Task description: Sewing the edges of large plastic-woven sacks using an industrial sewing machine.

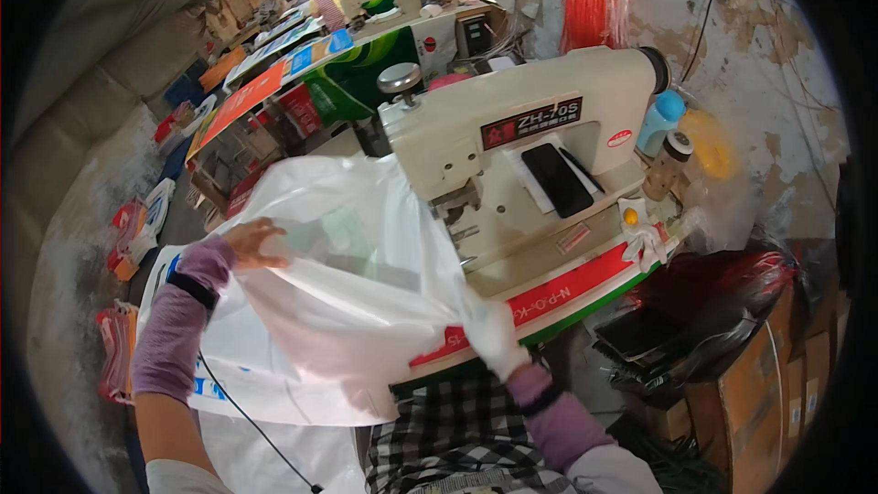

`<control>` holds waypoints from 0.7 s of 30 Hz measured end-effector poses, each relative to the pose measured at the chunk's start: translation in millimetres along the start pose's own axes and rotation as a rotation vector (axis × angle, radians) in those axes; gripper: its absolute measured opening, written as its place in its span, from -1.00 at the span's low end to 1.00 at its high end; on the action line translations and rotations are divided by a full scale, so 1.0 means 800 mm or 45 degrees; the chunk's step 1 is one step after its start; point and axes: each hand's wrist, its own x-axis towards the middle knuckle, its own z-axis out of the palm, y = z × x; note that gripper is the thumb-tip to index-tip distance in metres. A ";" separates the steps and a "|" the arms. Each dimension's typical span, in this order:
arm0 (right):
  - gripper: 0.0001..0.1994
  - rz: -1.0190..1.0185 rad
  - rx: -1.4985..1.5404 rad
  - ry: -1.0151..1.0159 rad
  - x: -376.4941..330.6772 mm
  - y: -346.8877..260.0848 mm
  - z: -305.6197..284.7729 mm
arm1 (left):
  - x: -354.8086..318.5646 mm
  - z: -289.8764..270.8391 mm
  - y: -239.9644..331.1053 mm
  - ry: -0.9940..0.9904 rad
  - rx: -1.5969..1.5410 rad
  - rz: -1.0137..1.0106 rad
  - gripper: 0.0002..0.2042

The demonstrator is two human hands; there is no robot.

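In the head view, the left hand [249, 243] is pinching the far left edge of a white woven sack [347, 302], fingers closed on it. The gloved right hand [491, 334] is clamping the sack's near right corner beside the sewing machine [521, 142]; what the sack is holding cannot be told.

Centre frame: cream industrial sewing machine [540, 128] on a surface [567, 297] with a red and green edge. A black phone [556, 179] rests on its bed. A blue bottle [660, 122] stands at upper right; cardboard boxes [764, 402] at lower right; stacked printed bags [274, 73] at upper left.
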 end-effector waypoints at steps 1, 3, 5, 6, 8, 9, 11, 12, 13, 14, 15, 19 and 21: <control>-0.62 0.013 -0.123 -0.001 0.024 -0.004 0.004 | -0.020 -0.005 -0.020 -0.147 0.006 -0.116 -0.27; -0.60 -0.068 0.044 0.142 0.056 0.023 0.014 | -0.046 -0.008 0.002 -0.423 0.256 -0.005 -0.27; -0.58 -0.149 0.250 0.260 0.053 0.025 0.028 | -0.075 0.001 0.010 -0.617 0.524 -0.105 -0.24; -0.58 -0.042 0.177 0.230 0.047 0.011 0.022 | -0.080 0.004 0.014 -0.752 0.455 -0.325 -0.27; -0.63 0.328 0.219 0.049 0.028 -0.022 0.001 | -0.110 0.022 0.011 -0.665 0.286 -0.322 -0.28; -0.63 0.325 0.209 0.059 0.021 -0.012 0.007 | -0.116 0.027 0.016 -0.579 0.118 -0.289 -0.28; -0.70 0.029 0.207 0.260 0.006 0.016 0.020 | -0.109 0.043 0.011 -0.710 -0.128 -0.330 -0.21; -0.73 0.093 0.240 0.153 0.001 0.010 0.018 | -0.098 0.073 -0.015 -0.628 -0.271 -0.321 -0.18; -0.73 0.093 0.245 0.165 -0.002 0.005 0.016 | -0.087 0.087 -0.031 -0.545 -0.407 -0.300 -0.14; -0.75 0.256 0.291 0.066 -0.011 0.009 0.004 | -0.071 0.068 0.006 -0.559 -0.266 -0.233 -0.20; -0.76 0.397 0.366 -0.045 -0.017 0.003 -0.002 | -0.076 0.062 0.003 -0.554 -0.252 -0.219 -0.20; -0.79 0.298 0.559 0.059 -0.036 -0.008 0.001 | -0.113 0.050 0.018 -0.079 -0.595 -0.047 -0.50; -0.78 0.225 0.429 0.102 -0.033 0.005 0.019 | -0.143 0.009 0.087 0.064 -0.985 0.039 -0.48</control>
